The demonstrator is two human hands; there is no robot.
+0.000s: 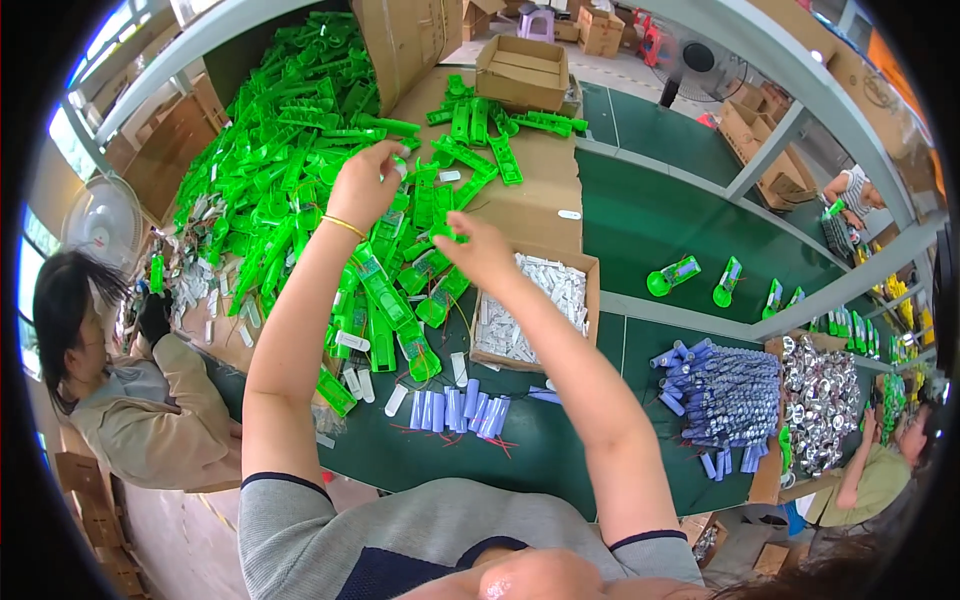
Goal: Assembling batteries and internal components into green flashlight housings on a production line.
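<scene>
My left hand (366, 188) reaches over a heap of green plastic casings (290, 190). Its fingers are curled together around a small white plastic piece (402, 168). To the right and nearer me, my right hand (482, 250) hangs above the casings, thumb and forefinger apart. Green shows between these fingers, seemingly a casing lying below. Beneath both hands lie green casings with wires and circuit boards (384, 294). Just below my right wrist stands a cardboard box (594, 290) of small white plastic parts (535, 312).
Wrapped blue cylindrical cells (460, 410) with red wires lie near me; more cells (725, 392) are stacked right. Beyond them is a box of silvery round parts (818, 405). Green units (672, 275) stand on the green bench. A co-worker (130, 380) sits left; others work right.
</scene>
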